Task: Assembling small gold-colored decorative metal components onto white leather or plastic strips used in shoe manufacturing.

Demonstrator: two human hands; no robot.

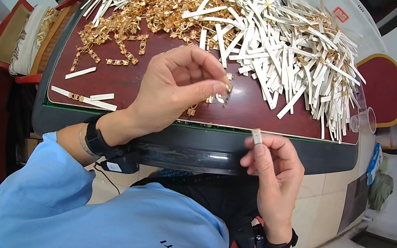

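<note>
My left hand [170, 86] is raised over the near middle of the dark red tabletop. Its thumb and forefinger pinch a small gold metal piece [228, 88], partly hidden and slightly blurred. Lower and to the right, just past the table's near edge, my right hand [276, 169] is closed on a short white strip [257, 137]. Only the strip's end shows above the thumb. The two hands are apart. Under my left fingers, a few loose gold pieces [191, 110] lie on the table.
A heap of gold chain links [174, 10] covers the table's far middle. White strips [290, 60] are piled at the far right, some overhanging the edge. Several strips [80, 73] lie at the left. A clear plastic cup [366, 121] sits by the right edge; a red chair [383, 90] stands beyond.
</note>
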